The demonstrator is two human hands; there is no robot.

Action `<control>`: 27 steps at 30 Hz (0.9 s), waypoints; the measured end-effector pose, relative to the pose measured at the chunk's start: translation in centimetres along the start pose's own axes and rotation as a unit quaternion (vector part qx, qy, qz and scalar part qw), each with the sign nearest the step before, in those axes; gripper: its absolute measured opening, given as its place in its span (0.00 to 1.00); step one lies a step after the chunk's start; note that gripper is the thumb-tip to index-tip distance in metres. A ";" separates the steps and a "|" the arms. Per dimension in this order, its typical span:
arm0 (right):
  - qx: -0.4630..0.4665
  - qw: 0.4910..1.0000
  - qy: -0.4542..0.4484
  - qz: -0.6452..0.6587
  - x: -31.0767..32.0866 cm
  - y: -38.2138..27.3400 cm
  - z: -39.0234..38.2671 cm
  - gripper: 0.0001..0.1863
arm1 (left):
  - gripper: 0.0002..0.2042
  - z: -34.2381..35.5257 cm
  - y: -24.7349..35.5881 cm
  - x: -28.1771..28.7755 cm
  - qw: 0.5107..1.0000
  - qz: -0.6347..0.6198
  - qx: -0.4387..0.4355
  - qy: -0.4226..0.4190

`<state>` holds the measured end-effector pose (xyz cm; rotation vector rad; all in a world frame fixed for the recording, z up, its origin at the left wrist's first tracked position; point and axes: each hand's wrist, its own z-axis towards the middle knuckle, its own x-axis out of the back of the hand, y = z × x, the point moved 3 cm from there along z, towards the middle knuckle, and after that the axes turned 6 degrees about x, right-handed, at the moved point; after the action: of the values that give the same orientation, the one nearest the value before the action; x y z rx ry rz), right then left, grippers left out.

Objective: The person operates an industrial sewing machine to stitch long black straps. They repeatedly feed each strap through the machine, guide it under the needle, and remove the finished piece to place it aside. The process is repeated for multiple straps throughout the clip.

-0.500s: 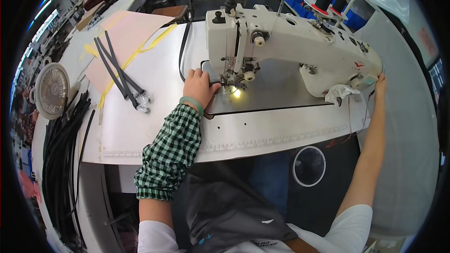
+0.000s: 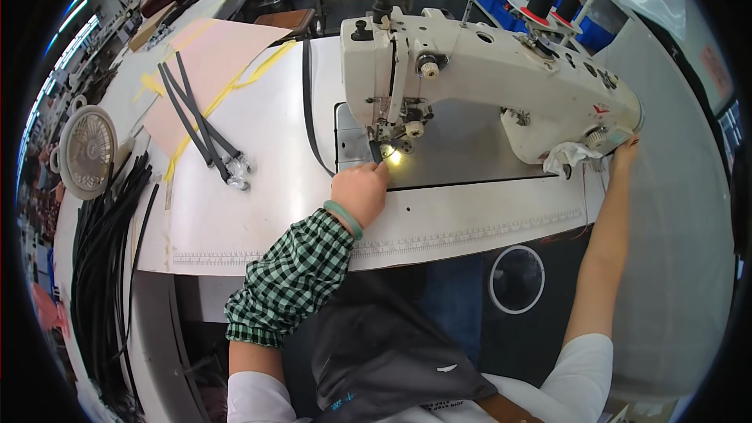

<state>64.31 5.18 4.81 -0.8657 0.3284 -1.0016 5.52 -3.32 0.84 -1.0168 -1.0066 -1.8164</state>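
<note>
A white sewing machine (image 2: 470,63) stands over its steel bed plate (image 2: 462,141), its small lamp lit beside the needle. Close in front of the presser foot, my left hand (image 2: 362,192) is closed, pinching a black strap (image 2: 308,102). The strap's end reaches up under the needle area, and its long part loops behind on the left; my fingers hide some of it. At the machine's right end, my right hand (image 2: 625,155) grips the lower edge of the handwheel (image 2: 641,113), its fingers partly hidden.
Several black straps with clear-wrapped ends (image 2: 227,160) lie on the left of the white table (image 2: 258,219). A bundle of black strips (image 2: 106,282) hangs over the left edge near a plastic basket (image 2: 86,153). Thread cones (image 2: 540,1) stand behind; a white cloth (image 2: 570,157) hangs from the machine.
My left hand has moved right and nearer me, turning the strap's end toward me at the needle. My right hand has slid slightly down the handwheel.
</note>
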 end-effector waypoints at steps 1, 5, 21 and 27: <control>-0.021 0.994 0.019 0.103 -0.8 0.5 -1.1 0.19 | 0.04 0.2 -0.1 0.1 1.000 -0.001 0.000 -0.001; 0.020 0.998 -0.010 -0.053 0.7 0.3 -1.4 0.18 | 0.04 0.1 -0.3 0.3 1.000 -0.009 -0.010 -0.004; 0.235 0.942 -0.240 -0.004 -7.6 -21.4 -23.3 0.03 | 0.09 -0.2 -0.2 1.1 0.999 -0.020 -0.033 0.032; 0.307 0.847 -0.429 0.060 -12.4 -25.0 -29.3 0.09 | 0.10 -3.3 1.6 2.3 0.997 -0.001 -0.076 -0.010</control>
<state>25.07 -4.79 3.62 -0.6059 -0.6733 -0.4602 5.28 -7.47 2.15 -1.1272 -0.8921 -1.9120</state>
